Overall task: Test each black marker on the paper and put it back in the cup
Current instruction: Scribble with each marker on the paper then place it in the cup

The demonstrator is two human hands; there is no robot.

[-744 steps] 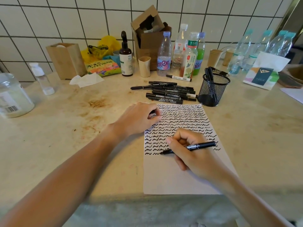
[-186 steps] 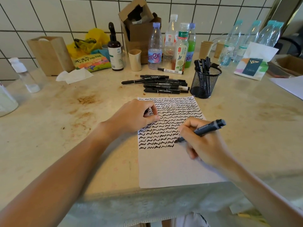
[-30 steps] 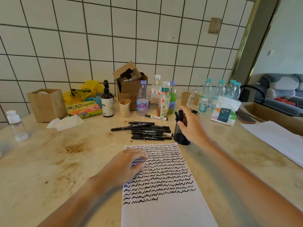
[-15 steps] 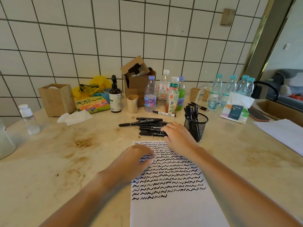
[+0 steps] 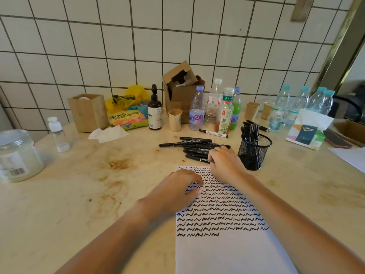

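Reaching into the marker pile at frame centre, right hand curling onto the nearest marker, lying left-right; left hand pressing relaxed on paper; mesh cup waiting just right.

The back wall is covered with white square tiles, which are separated by dark grout lines. A small beige plate is fixed high on the tiles at the right. The wall is ended at the right by a brass-coloured metal frame. A pale marble-like tabletop with brown stains is seen below. The scene is lit softly and evenly. A dark chair is partly seen beyond the frame.
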